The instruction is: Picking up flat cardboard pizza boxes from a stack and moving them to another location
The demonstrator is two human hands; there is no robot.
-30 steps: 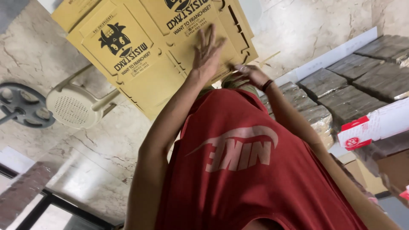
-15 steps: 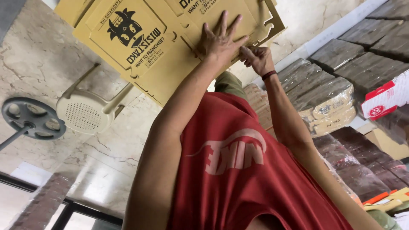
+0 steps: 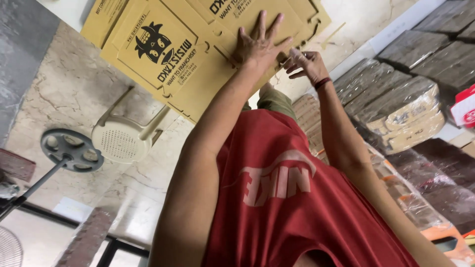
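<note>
A flat yellow-brown cardboard box blank (image 3: 198,54) with black print is pressed down on the marble floor (image 3: 64,99) by the left hand (image 3: 257,47), grip fully spread; its edge is pinched by the right hand (image 3: 304,62). Wrapped bundles (image 3: 396,109) are stacked at the right.

A flat yellow-brown cardboard box blank (image 3: 198,54), printed with a black cartoon figure, is seen spread on the pale marble floor (image 3: 64,94). The left hand (image 3: 257,44) is pressed flat on it with fingers (image 3: 261,22) spread. The right hand (image 3: 304,62) is held at the blank's edge, fingers curled on a flap. A white plastic stool (image 3: 121,138) is placed beside the blank. Wrapped bundles of stacked cardboard (image 3: 401,113) are seen to the right.
</note>
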